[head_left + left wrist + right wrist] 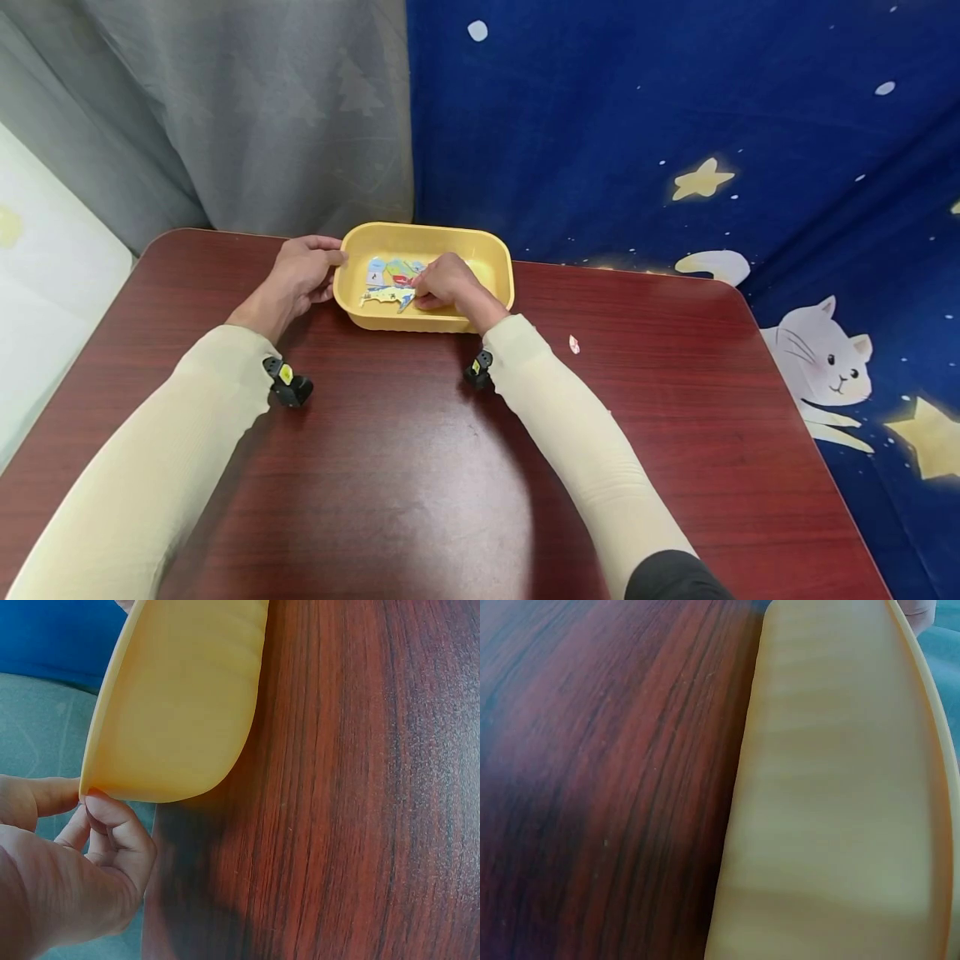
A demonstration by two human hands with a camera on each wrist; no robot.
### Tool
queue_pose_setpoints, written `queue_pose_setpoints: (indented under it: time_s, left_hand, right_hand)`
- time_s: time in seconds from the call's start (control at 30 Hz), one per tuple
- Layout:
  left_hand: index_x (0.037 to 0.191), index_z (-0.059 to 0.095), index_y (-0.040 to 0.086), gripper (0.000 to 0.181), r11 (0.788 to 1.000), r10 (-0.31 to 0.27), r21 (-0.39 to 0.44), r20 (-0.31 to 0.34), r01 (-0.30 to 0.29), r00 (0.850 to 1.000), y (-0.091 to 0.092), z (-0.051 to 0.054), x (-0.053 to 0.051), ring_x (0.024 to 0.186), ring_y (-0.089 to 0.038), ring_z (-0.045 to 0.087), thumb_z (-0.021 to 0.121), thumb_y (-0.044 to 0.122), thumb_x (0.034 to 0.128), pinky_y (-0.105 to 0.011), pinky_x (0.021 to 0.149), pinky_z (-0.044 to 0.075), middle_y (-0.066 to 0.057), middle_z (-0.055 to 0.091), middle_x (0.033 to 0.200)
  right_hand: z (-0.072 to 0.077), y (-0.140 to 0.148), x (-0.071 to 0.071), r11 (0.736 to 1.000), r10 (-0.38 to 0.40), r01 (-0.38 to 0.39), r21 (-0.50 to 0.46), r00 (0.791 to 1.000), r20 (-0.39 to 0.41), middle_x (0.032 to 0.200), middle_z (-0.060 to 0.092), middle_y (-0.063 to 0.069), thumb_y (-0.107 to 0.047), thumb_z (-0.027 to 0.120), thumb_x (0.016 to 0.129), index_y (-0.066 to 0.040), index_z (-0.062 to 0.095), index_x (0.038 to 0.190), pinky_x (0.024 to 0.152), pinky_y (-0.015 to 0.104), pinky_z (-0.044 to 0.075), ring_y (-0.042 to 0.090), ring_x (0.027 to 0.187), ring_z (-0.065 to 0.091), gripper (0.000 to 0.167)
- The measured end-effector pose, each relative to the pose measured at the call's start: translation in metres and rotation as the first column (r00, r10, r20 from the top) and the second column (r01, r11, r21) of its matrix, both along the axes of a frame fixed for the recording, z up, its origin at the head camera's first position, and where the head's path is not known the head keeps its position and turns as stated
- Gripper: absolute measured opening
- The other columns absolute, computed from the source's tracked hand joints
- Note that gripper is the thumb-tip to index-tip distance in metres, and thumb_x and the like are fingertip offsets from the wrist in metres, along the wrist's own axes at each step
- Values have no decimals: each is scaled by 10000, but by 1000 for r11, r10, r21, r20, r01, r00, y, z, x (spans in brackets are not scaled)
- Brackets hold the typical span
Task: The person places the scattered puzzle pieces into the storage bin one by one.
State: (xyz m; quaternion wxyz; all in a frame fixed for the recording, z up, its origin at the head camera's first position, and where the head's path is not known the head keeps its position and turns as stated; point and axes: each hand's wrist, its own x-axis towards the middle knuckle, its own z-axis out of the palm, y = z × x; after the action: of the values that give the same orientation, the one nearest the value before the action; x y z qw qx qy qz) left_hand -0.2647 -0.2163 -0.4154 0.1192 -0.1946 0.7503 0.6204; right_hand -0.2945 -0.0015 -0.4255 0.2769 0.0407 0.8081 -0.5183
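A yellow plastic basin (495,250) stands at the back of the table. My left hand (294,275) pinches its left rim between thumb and fingers, and the left wrist view shows this hand (75,870) at the basin's rounded corner. Inside the basin lie several colourful flat cutouts (386,295), partly overlapping. My right hand (450,282) reaches in over the front rim, its bent fingers down at the right end of the cutouts. Whether these fingers pinch a piece is hidden. In the right wrist view the basin's side wall (832,787) covers that hand.
The reddish-brown wooden table (390,467) runs up to a grey curtain (300,125) and a blue starry curtain (600,125). One small pink and white scrap (573,344) lies on the table, right of the basin. Dark wrist cameras (288,383) sit on both cuffs.
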Motion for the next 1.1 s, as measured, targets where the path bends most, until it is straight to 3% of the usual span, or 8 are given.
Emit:
queue_pose_setpoints:
  time_s: [0.5, 0.63, 0.9, 1.1]
  left_hand:
    - [1353, 482, 112, 393, 1000, -2, -8, 0, 2, 1000, 1, 1, 1, 535, -84, 506, 551, 238, 988, -213, 494, 470, -12, 556, 847]
    - [1353, 480, 112, 392, 1000, 0, -9, -1, 0, 1000, 1, 1, 1, 533, -82, 507, 549, 237, 988, -212, 493, 470, -16, 557, 856]
    - [1357, 480, 132, 394, 1000, 8, -8, 17, -8, 1000, 1, 0, 1, 548, -88, 507, 550, 260, 991, -210, 503, 463, -26, 548, 898]
    - [1339, 489, 154, 379, 999, 10, 31, 17, -10, 1000, -2, 0, 2, 563, -91, 506, 562, 269, 986, -212, 520, 465, -12, 564, 878]
  right_hand:
    - [0, -3, 2, 983, 8, 11, 181, 995, -104, 685, 600, 37, 30, 636, 813, -38, 673, 771, 532, 218, 535, 97, 512, 585, 88]
    - [4, -2, 2, 977, 22, 3, 214, 993, -114, 695, 585, 36, 34, 636, 792, -27, 685, 776, 530, 200, 511, 94, 528, 573, 80]
    - [23, 8, 1, 997, -13, 22, 73, 993, -119, 851, 698, 149, 4, 632, 864, 60, 713, 1014, 793, 359, 575, 180, 670, 640, 180]
    - [38, 24, -6, 996, -64, 60, -64, 996, -66, 1094, 670, 271, -31, 597, 912, 106, 648, 1148, 854, 406, 558, 282, 849, 683, 278]
